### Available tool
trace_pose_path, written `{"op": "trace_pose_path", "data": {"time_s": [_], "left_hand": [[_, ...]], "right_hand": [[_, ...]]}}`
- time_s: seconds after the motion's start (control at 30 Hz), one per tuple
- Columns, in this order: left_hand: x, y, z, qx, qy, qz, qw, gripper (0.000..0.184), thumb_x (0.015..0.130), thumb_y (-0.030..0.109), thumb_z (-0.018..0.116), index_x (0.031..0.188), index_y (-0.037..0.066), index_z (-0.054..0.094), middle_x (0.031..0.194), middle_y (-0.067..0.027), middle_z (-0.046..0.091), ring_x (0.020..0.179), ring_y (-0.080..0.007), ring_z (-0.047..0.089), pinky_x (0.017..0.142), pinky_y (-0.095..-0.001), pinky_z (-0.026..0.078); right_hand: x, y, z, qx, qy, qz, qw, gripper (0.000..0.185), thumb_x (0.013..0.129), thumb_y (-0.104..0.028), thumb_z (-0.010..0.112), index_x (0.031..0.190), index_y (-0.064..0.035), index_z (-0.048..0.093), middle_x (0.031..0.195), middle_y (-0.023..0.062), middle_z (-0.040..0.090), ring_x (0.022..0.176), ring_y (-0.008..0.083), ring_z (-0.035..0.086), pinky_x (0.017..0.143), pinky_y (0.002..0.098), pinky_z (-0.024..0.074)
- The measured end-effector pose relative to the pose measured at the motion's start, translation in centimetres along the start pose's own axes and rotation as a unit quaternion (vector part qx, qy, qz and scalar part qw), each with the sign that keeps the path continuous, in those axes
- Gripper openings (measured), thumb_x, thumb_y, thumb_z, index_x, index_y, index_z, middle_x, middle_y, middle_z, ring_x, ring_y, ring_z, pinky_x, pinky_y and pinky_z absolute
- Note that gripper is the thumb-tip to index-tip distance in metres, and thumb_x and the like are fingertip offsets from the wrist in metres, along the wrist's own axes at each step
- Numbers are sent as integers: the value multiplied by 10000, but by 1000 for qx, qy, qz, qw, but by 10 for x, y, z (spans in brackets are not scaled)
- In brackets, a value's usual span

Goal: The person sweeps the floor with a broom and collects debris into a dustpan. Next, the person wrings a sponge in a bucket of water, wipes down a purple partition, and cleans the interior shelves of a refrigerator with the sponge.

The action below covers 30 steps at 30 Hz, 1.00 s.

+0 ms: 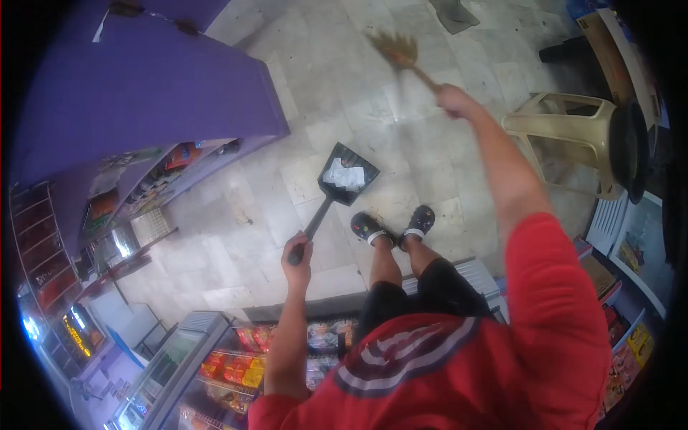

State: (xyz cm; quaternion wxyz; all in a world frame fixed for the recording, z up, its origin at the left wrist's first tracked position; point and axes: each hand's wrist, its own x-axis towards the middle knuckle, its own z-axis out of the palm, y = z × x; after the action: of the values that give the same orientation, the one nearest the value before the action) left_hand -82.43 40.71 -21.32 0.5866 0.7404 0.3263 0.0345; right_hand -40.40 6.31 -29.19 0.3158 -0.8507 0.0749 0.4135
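Note:
My left hand (296, 254) is wrapped round the handle of a black dustpan (327, 188), whose pan rests on or just above the tiled floor in front of my feet. Crumpled white paper (344, 175) lies in the pan. Out to the upper right, my right hand (457, 102) grips the short wooden handle of a broom (399, 51). The broom's straw bristles are spread and slightly blurred, pointing up and left, well apart from the dustpan. Whether they touch the floor I cannot tell.
A purple counter (179, 93) with goods on its lower shelves stands at the left. At the right is a beige plastic stool (562, 136). Snack racks (240, 365) flank my left arm. A grey cloth (455, 14) lies on the floor at the top.

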Motion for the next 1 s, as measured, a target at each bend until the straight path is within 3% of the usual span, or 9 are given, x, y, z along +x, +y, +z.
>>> {"op": "trace_pose_path", "data": {"time_s": [0.1, 0.17, 0.37, 0.47, 0.53, 0.57, 0.63, 0.73, 1.0], "left_hand": [[-1, -10, -16, 20, 9, 16, 1000, 156, 802, -41, 634, 945, 15, 606, 1054, -126, 627, 1111, -226, 550, 978, -328, 396], [6, -13, -22, 40, 17, 12, 999, 174, 807, -69, 618, 960, 9, 595, 1055, -111, 622, 1124, -220, 543, 968, -315, 401], [26, -19, -39, 55, 29, 14, 998, 186, 809, -85, 608, 968, 9, 590, 1050, -103, 623, 1128, -217, 541, 970, -309, 398], [33, -26, -51, 56, 15, 17, 998, 177, 807, -80, 608, 959, 10, 592, 1041, -100, 625, 1104, -208, 550, 958, -304, 406], [41, -26, -54, 44, 5, 11, 999, 172, 806, -78, 610, 954, 9, 592, 1038, -99, 626, 1095, -205, 553, 955, -303, 409], [47, -25, -54, 29, -3, 6, 1000, 168, 805, -76, 611, 949, 9, 593, 1036, -99, 627, 1085, -202, 555, 951, -303, 412], [43, -19, -63, 17, -21, -5, 1000, 164, 803, -74, 612, 944, 8, 593, 1034, -99, 628, 1076, -199, 558, 948, -303, 414], [53, -7, -77, 53, -80, 43, 994, 156, 787, -52, 634, 920, 20, 594, 1053, -111, 630, 1067, -200, 565, 962, -314, 404], [116, 20, -165, 132, -195, 119, 965, 139, 791, -54, 630, 910, 10, 599, 1030, -99, 636, 1042, -204, 581, 932, -311, 426]], "right_hand": [[18, -46, 107, -160, -16, -54, 985, 438, 794, -125, 426, 1213, -51, 529, 820, 180, 642, 649, 322, 633, 544, 438, 513], [-5, -38, 162, -268, 10, -136, 954, 384, 788, -179, 490, 1129, -44, 600, 972, 197, 655, 863, 295, 654, 726, 402, 523], [-125, 37, 163, -383, -96, -106, 913, 377, 805, -163, 497, 1162, -83, 584, 961, 156, 649, 903, 298, 634, 754, 417, 512], [-204, 70, 97, -298, -85, -94, 946, 543, 741, -73, 525, 1268, -203, 534, 967, 185, 638, 897, 371, 603, 767, 420, 482], [-248, 112, 51, -115, -71, -58, 989, 620, 697, -1, 512, 1299, -146, 503, 1081, 166, 635, 964, 312, 615, 817, 355, 471], [-265, 147, 28, -107, -17, -143, 984, 618, 693, -6, 531, 1296, -138, 506, 1026, 147, 648, 851, 275, 627, 732, 349, 482], [-320, 157, -5, -4, 17, -79, 997, 620, 694, -18, 561, 1301, -128, 497, 902, 101, 642, 623, 192, 586, 550, 322, 461], [-376, 182, -41, 164, 28, 139, 976, 593, 740, -105, 615, 1310, -165, 462, 718, 34, 553, 482, 125, 496, 387, 255, 360], [-453, 278, 147, 344, 268, 294, 851, 402, 812, -154, 586, 1197, -97, 489, 598, 5, 469, 407, 107, 415, 337, 263, 322]]}}
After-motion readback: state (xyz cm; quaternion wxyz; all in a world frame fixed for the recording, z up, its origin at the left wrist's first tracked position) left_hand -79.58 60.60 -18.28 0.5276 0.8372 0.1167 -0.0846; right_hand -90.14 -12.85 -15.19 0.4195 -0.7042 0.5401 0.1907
